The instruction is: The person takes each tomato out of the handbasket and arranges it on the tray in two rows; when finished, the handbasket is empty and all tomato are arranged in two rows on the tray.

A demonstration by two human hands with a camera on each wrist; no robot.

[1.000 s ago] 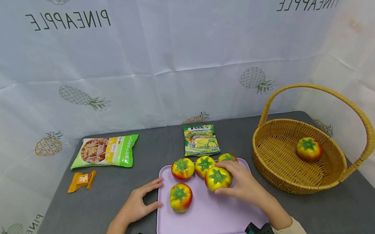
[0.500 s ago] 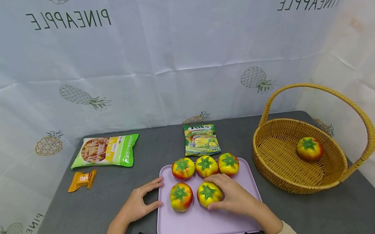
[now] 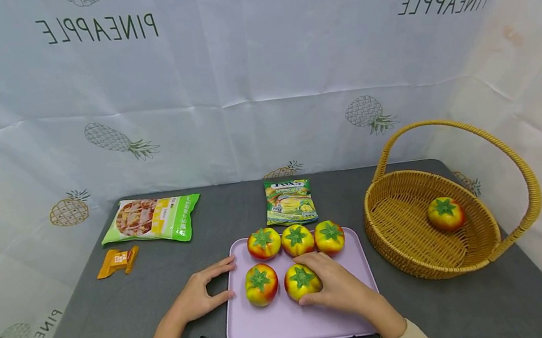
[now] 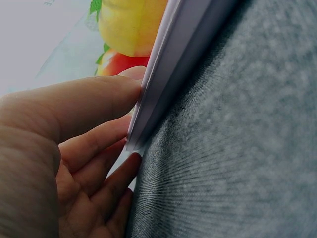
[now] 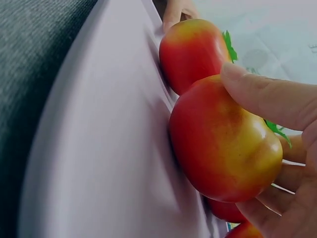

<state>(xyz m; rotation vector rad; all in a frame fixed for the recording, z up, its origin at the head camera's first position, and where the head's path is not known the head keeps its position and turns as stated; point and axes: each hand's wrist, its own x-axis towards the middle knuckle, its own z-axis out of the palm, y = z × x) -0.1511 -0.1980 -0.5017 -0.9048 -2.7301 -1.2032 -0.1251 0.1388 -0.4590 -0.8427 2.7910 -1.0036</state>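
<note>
Right hand grips a toy tomato on the purple tray; left hand pinches the tray's left edge. Risk: tomato rolls into its neighbour if released carelessly.

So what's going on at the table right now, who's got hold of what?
A person's right hand grips a red-and-yellow toy tomato resting on the lilac plastic tray, beside a second tomato in the front row. Three more tomatoes line the tray's far edge. The left hand holds the tray's left edge between thumb and fingers. One tomato lies in the woven wicker basket to the right. Two green snack packets and a small orange wrapper lie on the grey tabletop.
</note>
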